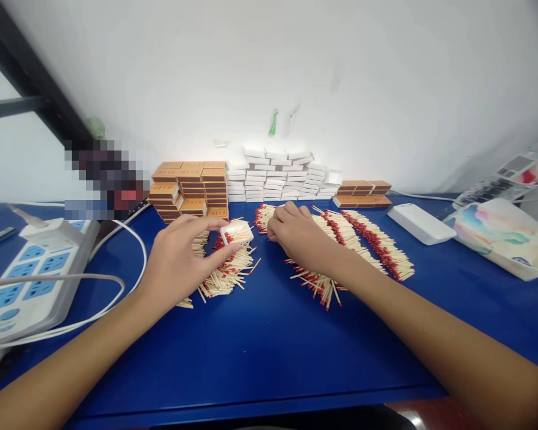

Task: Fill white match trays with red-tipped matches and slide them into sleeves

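Between the thumb and fingers of my left hand (179, 251) is a small white matchbox tray (237, 232), tilted, with some matches in it. Below the tray lies a loose heap of red-tipped matches (224, 278). My right hand (298, 230) is closed, its fingers curled down at the right-hand matches (264, 216); whatever they hold is hidden. Under and beside my right wrist spread more matches (323, 286). Farther right, matches lie in slanting rows (381, 245) with their red heads lined up.
Behind the matches stand stacked orange matchboxes (190, 185), a pile of white trays (275, 176) and a smaller stack of orange boxes (363, 194), near the wall. A power strip (31, 280) with white cables lies left. At right are a white block (419, 224) and a tissue pack (506, 236).
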A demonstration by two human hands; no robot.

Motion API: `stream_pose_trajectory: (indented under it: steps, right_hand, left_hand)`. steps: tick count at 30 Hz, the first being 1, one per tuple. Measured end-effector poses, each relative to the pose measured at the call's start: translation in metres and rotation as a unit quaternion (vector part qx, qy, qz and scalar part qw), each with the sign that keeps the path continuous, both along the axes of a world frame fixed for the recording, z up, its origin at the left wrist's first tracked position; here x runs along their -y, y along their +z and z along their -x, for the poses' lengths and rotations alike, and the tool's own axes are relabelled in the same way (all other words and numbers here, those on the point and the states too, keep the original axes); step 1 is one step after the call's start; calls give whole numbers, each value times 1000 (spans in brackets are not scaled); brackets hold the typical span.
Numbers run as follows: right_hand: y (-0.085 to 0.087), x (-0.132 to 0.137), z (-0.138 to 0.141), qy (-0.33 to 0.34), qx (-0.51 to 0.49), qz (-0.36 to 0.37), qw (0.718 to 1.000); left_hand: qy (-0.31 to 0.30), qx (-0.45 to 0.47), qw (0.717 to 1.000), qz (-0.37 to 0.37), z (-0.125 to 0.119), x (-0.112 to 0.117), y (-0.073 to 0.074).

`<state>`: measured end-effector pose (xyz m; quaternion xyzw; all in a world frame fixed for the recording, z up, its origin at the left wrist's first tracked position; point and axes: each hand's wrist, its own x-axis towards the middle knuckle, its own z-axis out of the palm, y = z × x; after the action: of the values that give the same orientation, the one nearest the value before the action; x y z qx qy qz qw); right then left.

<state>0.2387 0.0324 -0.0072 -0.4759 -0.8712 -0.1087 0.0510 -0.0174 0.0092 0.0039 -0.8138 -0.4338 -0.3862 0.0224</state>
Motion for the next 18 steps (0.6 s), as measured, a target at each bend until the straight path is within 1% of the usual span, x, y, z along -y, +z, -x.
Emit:
stream_pose_trajectory:
  steps: [3,6,13,18]
  right_hand:
    - [0,5,4,23,-19,18,999]
    - [1,7,4,32,-35,25,999]
    - [0,-4,-10,4,-68,33,997]
    - [-3,-7,-12,8,-69,30,997]
  left_hand:
    - [3,1,1000,3,0,0,1]
    - [11,4,1000,7,0,-2,1]
    - [14,-1,1000,8,1,-1,2]
    - [12,1,1000,5,2,-1,2]
